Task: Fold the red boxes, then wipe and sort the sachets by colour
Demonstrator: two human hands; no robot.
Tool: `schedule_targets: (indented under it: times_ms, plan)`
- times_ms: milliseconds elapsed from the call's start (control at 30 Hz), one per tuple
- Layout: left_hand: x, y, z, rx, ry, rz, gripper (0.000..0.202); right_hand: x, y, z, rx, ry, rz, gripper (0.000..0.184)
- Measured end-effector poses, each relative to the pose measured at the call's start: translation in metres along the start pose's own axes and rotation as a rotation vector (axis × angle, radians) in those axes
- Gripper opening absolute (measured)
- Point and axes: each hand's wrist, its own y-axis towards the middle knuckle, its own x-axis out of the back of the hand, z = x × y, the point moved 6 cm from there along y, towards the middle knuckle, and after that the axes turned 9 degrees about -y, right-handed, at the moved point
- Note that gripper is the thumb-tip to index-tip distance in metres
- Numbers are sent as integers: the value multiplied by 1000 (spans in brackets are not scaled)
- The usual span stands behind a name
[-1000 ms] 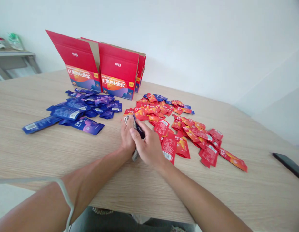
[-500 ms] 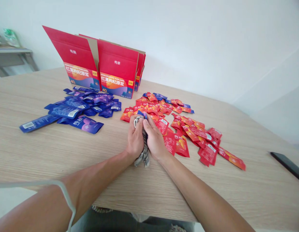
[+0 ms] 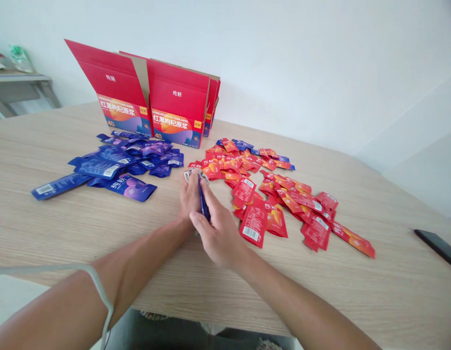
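Shifted leftward, the left hand (image 3: 190,197) grips a cloth (image 3: 187,173), the right hand (image 3: 222,233) a blue sachet (image 3: 204,205), with red sachets (image 3: 254,223) rightward.

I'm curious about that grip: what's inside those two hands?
A blue pouch shows between the left hand and the right hand; greyish cloth pokes out at the far end. The hands cover much of both; anything else can't be seen.
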Motion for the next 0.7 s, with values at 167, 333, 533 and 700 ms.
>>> schedule_targets:
  times_ms: [167,333,533,700]
  plan:
    - [5,12,-11,52,44,-116,28,22,4,11,85,207,16,77]
    - [-11,-1,-5,134,-25,20,30,56,25,-13,-4,593,-154,84]
    - [-21,-22,6,197,-93,122,41,69,35,-46,12,82,-270,65]
    - [-19,-26,-6,56,15,130,25,52,29,-28,77,-70,-202,66]
